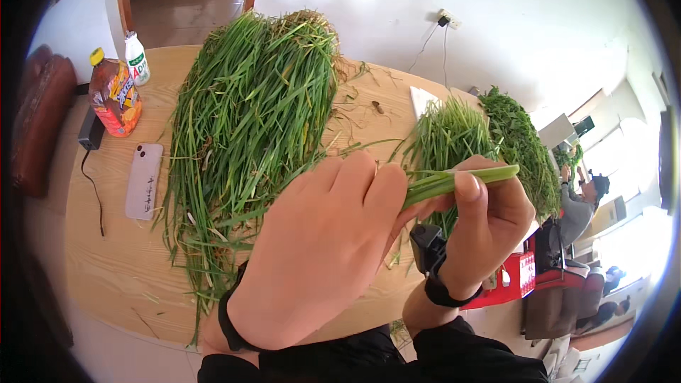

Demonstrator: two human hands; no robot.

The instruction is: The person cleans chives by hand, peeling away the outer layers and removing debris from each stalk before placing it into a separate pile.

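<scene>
A few green chive stalks (434, 186) stretch between my two hands over the front part of the table. My right hand (489, 230) is closed on them, its thumb pressing them against the bent fingers, with the pale cut end past the thumb. My left hand (312, 241), back upward, is closed round the other end; its fingertips are mostly hidden. Beyond and left of it lies a large heap of long chives (248, 106), dry roots and brown bits among them. A smaller bunch of chives (450, 128) lies past my right hand.
Dark leafy greens (521, 142) are piled at the table's right end. On the left stand a juice bottle (117, 99), a white bottle (137, 60), a black adapter (90, 130) and a pink phone (144, 181). A red crate (507, 280) sits low right; a person (578, 206) is farther off.
</scene>
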